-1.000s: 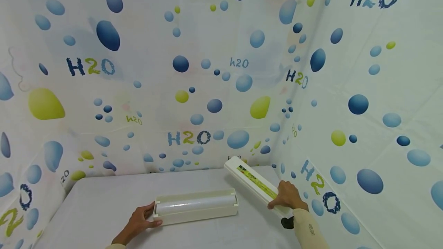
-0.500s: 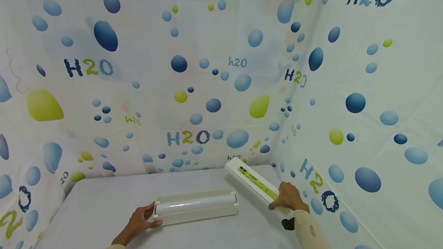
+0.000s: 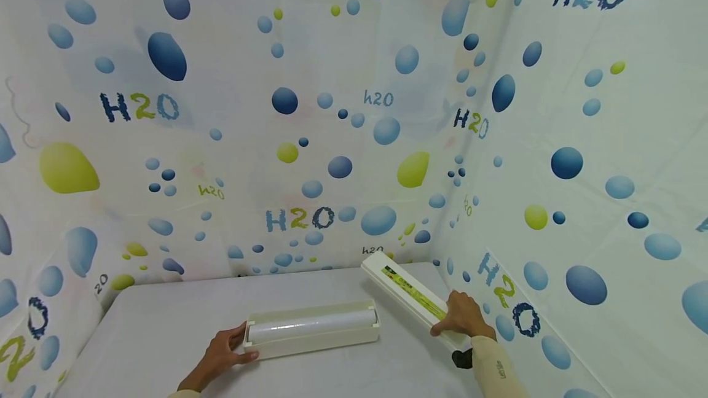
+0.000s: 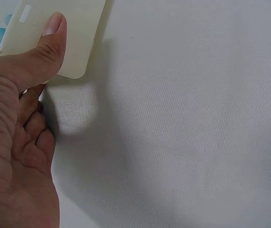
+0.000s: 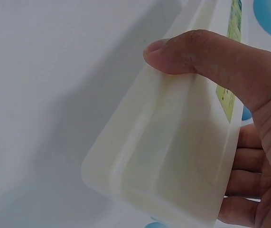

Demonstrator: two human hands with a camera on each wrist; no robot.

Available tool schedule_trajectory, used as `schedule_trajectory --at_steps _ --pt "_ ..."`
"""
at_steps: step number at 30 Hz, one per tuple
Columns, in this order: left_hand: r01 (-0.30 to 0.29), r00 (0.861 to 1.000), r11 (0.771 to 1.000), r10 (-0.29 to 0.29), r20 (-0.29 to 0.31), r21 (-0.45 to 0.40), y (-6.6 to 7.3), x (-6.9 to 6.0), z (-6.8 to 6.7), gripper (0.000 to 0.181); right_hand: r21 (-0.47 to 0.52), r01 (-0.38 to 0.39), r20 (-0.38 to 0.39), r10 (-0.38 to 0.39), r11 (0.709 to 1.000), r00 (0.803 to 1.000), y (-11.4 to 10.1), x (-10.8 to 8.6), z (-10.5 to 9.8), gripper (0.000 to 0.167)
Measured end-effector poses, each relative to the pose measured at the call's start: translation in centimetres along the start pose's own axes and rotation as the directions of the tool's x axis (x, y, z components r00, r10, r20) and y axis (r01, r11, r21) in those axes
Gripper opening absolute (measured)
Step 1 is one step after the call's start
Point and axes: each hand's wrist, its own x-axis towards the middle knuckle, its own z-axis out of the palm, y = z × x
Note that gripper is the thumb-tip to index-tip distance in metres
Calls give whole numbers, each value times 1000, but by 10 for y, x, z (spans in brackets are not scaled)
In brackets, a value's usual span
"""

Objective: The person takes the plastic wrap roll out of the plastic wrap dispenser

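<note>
A long cream plastic wrap dispenser box (image 3: 315, 346) rests uncovered on the table, a shiny roll of cling film (image 3: 310, 326) lying inside it. Around its left end my left hand (image 3: 220, 352) grips, with the thumb on the front wall, as the left wrist view also shows on the box end (image 4: 80, 47). To the right, my right hand (image 3: 464, 315) holds the long cream lid (image 3: 406, 290) by its near end, tilted. The lid carries a yellow-green label (image 3: 412, 292). In the right wrist view the thumb (image 5: 173, 54) presses one side of the lid, fingers on the other.
A white cloth covers the table (image 3: 182, 306). Patterned curtains with blue and green drops stand behind (image 3: 232, 158) and along the right side (image 3: 597, 140). A small dark object (image 3: 462, 358) shows by the right wrist.
The lid and right hand shift very slightly right in the head view, while the whole scene drifts a little as the head moves. Both holds stay the same.
</note>
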Motion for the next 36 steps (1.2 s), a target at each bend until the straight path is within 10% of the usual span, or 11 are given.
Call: schedule_trajectory --at_steps 25,36 --pt "-40 999 999 40 -24 -7 -10 6 3 107 -20 12 -17 -12 1000 1000 8 5 0 69" --pt "62 998 998 -63 -5 -29 -9 6 2 109 -21 -20 -8 20 1000 1000 9 -3 2 67"
